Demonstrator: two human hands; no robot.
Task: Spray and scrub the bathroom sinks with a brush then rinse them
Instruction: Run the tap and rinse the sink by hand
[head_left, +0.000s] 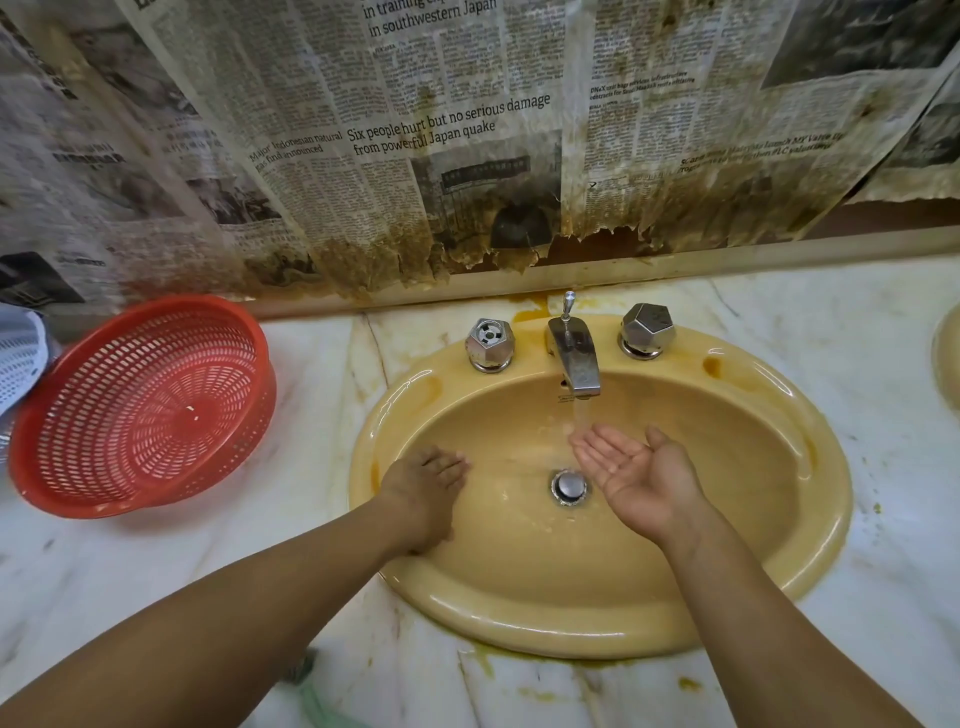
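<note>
While water runs from the chrome spout (577, 364), my right hand (631, 467) lies cupped palm-up, empty, fingertips (589, 448) directly under the stream (581, 413); my left hand (426, 488) presses flat on the left wall of the yellow sink (826, 512), farther from the water.

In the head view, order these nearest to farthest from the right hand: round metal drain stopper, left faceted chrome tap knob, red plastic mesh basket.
1. Round metal drain stopper, beside the right hand.
2. Left faceted chrome tap knob, on the back rim.
3. Red plastic mesh basket, far left.
</note>
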